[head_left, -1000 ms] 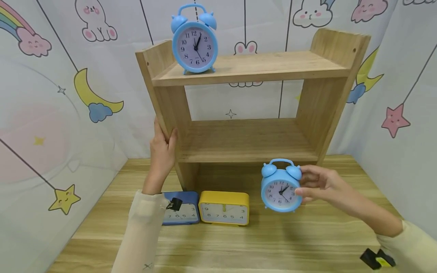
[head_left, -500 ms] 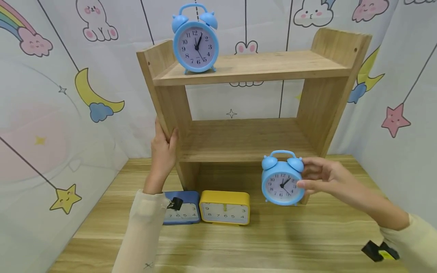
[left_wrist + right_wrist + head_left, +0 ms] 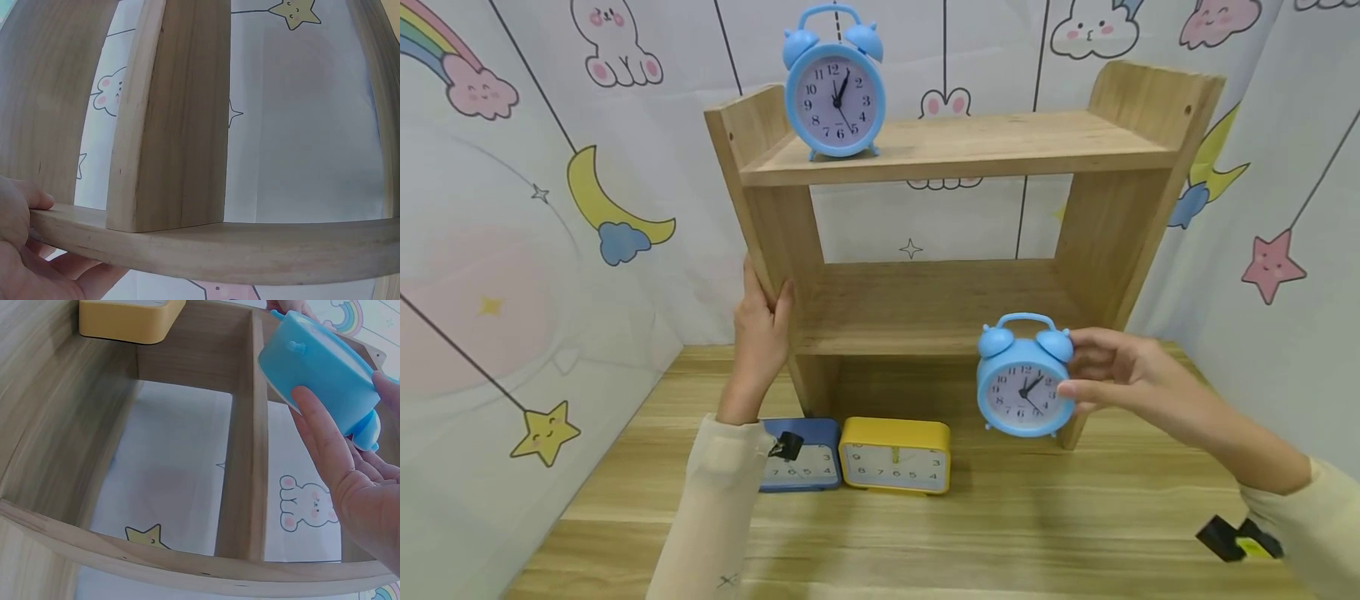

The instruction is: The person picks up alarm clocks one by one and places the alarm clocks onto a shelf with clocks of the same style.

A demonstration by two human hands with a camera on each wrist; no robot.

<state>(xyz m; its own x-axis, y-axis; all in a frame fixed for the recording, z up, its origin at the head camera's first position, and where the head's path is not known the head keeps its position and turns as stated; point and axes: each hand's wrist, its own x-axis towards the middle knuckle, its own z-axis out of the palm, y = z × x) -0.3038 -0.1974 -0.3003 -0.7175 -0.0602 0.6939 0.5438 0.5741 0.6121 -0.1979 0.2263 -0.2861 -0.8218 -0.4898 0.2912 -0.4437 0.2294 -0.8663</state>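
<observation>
My right hand (image 3: 1123, 371) grips a light blue twin-bell alarm clock (image 3: 1027, 392) by its right side, thumb at the front rim and fingers behind. The clock is upright, in front of the middle shelf's front edge. In the right wrist view the fingers lie along the blue clock's body (image 3: 319, 372). My left hand (image 3: 762, 329) holds the left side panel of a wooden shelf unit (image 3: 940, 171), thumb on the inner side. The left wrist view shows that hand (image 3: 37, 250) curled round the panel's edge. A second light blue alarm clock (image 3: 835, 100) stands on the top shelf, at its left end.
On the wooden table (image 3: 1000, 533) a yellow rectangular clock (image 3: 895, 456) stands before the unit's bottom opening. Left of it is a dark blue clock (image 3: 805, 454), partly hidden by my left sleeve. A printed curtain (image 3: 700, 167) hangs behind and at both sides.
My right hand has lifted the light blue clock upward, from below the middle shelf's edge to overlapping it. My left hand keeps its hold on the panel; the view has shifted slightly.
</observation>
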